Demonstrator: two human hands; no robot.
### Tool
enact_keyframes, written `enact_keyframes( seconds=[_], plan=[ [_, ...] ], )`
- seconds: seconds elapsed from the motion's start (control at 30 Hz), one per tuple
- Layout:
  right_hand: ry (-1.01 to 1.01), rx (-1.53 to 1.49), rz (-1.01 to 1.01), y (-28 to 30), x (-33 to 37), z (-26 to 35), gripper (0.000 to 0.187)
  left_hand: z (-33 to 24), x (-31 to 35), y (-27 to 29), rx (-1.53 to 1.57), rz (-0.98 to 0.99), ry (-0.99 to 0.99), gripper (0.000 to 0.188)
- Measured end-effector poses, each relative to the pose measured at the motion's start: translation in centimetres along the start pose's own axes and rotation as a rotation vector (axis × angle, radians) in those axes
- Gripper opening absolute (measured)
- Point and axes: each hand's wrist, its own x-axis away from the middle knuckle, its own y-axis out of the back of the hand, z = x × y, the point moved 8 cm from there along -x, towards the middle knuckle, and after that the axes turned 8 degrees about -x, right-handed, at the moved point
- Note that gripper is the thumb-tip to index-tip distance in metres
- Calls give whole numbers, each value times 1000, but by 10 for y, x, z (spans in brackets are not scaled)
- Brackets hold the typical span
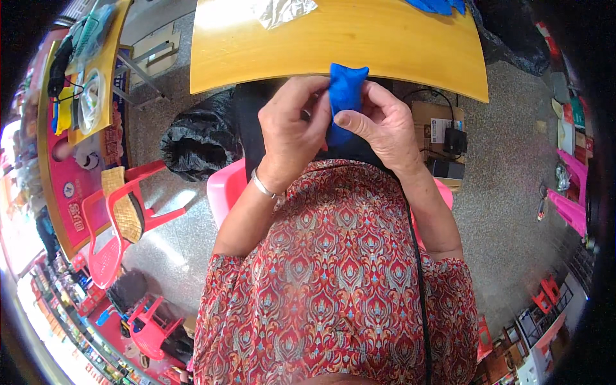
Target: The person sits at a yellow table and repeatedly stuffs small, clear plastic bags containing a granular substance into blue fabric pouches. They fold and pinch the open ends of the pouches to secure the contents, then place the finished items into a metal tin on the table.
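Note:
A small piece of bright blue cloth (347, 88) is held up between my two hands, just in front of the table's near edge. It looks folded or bunched, with two corners standing up at its top. My left hand (296, 115) pinches its left side, fingers curled inward. On the other side my right hand (387, 125) grips it, the thumb lying across the lower front. Part of the cloth hangs below my fingers. A bit of something red shows under the left fingers; I cannot make out what it is.
The yellow wooden table (340, 38) bears a crumpled clear plastic bag (284, 11) and more blue cloth (438, 6). A black plastic bag (200, 138) stands on the floor at left, near a red chair (106, 237). A cardboard box (428, 115) lies under the table at right.

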Motion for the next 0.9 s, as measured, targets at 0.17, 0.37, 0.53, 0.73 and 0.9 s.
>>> enact_keyframes(
  seconds=[0.17,0.37,0.53,0.73,0.9],
  plan=[
    [-57,-7,-19,-3,0,-5,43,16,12,0,120,-266,51,16],
    [-28,-92,-54,3,-2,-3,38,45,24,-31,890,36,668,16],
    [-40,28,1,11,-3,-5,33,50,28,-32,889,119,744,24],
    [-70,-70,-87,8,-2,-4,33,43,26,-36,904,45,704,19],
    [-69,52,-82,4,-2,-9,30,56,33,-40,1000,-11,779,17]
  ],
)
